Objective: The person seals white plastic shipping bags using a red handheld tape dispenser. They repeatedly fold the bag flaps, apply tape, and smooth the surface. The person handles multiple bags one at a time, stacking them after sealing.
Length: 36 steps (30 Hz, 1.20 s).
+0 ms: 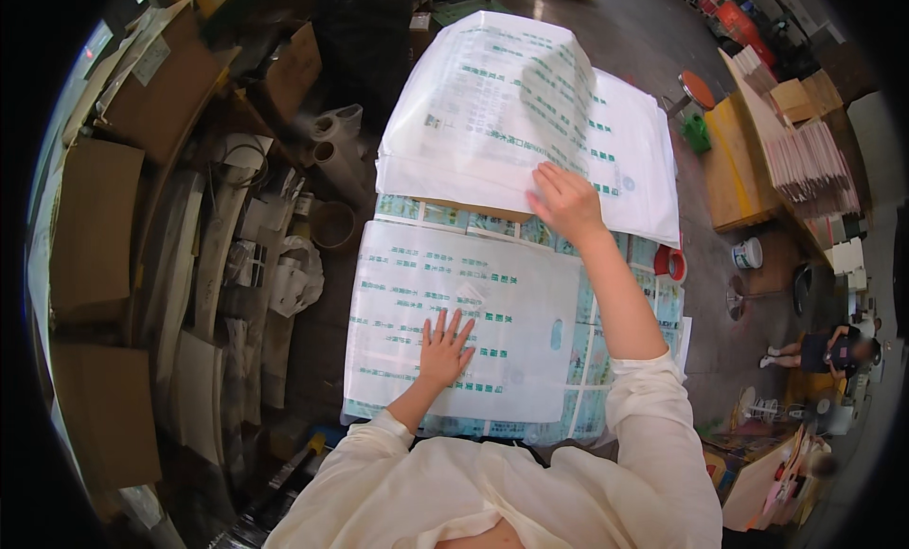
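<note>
Where bags end, bare margins.

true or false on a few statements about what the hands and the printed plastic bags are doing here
1. The left hand lies flat, fingers spread, on the near printed plastic bag. True.
2. The right hand rests on the red tape roll. False: it is on the far stack of printed bags, where a top sheet is lifted and curling.
3. The near bag has an oval handle cutout toward its right side. True.
4. Both hands grip cardboard boxes. False: the cardboard boxes stand off to the left, untouched.
5. A white bucket stands on the floor to the right. True.
</note>
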Available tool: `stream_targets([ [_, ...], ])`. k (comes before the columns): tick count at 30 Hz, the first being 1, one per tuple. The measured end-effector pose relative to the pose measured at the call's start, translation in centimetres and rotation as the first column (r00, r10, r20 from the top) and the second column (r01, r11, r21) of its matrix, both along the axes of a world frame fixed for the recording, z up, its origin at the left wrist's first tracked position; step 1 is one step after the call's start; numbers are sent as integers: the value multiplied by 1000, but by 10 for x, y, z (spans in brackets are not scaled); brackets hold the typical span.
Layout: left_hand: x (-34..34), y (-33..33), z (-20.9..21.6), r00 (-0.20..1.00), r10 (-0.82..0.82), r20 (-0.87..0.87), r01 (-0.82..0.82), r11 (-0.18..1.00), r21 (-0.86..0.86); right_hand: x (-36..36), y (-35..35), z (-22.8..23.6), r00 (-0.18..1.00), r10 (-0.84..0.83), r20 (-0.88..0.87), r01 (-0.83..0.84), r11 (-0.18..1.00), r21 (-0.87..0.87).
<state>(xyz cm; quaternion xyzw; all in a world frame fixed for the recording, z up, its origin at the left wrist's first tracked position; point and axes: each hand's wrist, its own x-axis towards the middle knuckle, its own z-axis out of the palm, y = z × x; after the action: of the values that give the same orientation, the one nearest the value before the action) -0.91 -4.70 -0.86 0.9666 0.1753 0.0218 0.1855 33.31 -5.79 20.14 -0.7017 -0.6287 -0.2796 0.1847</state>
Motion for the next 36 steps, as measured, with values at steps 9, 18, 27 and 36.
stream_targets([
  [9, -1, -1, -3, 1000, -1, 31, 0, 1000, 6, -1, 14, -13, 952, -79, -295, 130, 979, 156],
  [18, -1, 0, -2, 999, 5, 49, -5, 1000, -3, 42, -21, 40, 776, -143, -614, 496, 740, 454],
  [27, 9, -14, 7, 993, 33, 110, -34, 999, 7, -41, -228, 99, 904, -406, 136, 345, 878, 331],
  [36, 48, -48, -10, 967, -100, 234, 163, 949, -268, -218, -378, -70, 636, -772, 13, 762, 625, -173],
])
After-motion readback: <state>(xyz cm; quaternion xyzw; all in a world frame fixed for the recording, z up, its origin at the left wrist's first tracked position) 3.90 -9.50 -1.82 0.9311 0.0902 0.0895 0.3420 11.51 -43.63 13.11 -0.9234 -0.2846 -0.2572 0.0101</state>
